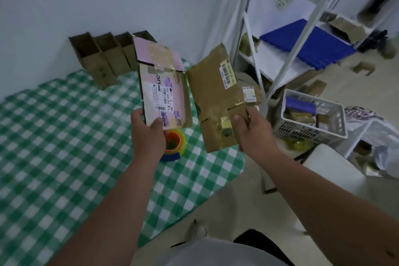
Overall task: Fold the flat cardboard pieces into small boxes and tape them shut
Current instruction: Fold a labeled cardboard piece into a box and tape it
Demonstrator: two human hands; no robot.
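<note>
Boxes [101,56] already folded stand in a row of four at the wall, at the far left of the tape roll [173,143], open tops up; whether their bottoms are taped cannot be seen. Judging by that row, part of the job is done and at least two pieces remain.

Just above the tape roll, the left hand [148,130] holds a flat pink cardboard piece [163,86] by its bottom edge, thumb curled over the printed face and the other fingers hidden behind it. The piece is upright in the air, clear of the checked tablecloth [64,136], old tape and a label on it.

Right of the tape roll, the right hand [251,130] pinches a flat brown cardboard piece [216,97] near its lower right edge, thumb on the front, fingers behind. This piece is also lifted and tilted slightly, close beside the pink one but not touching it.

Further right of the tape roll, a white basket [311,134] on the floor holds more cardboard. Neither held piece is opened yet; both need folding and taping.
</note>
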